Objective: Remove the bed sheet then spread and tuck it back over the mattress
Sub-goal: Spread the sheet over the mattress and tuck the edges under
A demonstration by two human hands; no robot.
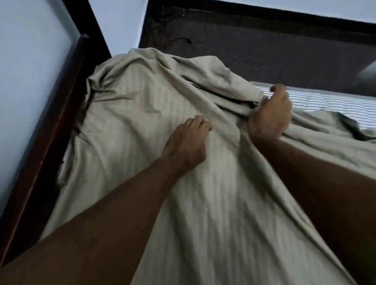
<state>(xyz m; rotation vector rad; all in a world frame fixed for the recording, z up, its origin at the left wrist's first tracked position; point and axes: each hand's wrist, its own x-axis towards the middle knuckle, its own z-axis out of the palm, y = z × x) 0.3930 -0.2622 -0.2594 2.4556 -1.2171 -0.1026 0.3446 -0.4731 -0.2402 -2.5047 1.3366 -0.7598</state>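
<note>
Bare forearms up close, reaching over the beige striped cotton bed sheet [140, 123] bunched loose across the blue-and-white striped mattress [335, 105]. Left hand [186, 145] fingers curled, pinching a fold mid-sheet. Right hand [270, 115] fisted around a gathered ridge near the far edge. Risky bit, probably: sheet snagging against the dark wooden bed frame [54, 119] on the left, or pulling unevenly and twisting, given two close-set grips.

A dark wooden bed frame [54, 115] carries a grey-and-white striped mattress [335, 103], bare at its far right edge. A rumpled beige striped bed sheet [141, 110] lies directly on it, bunched toward the frame.
</note>
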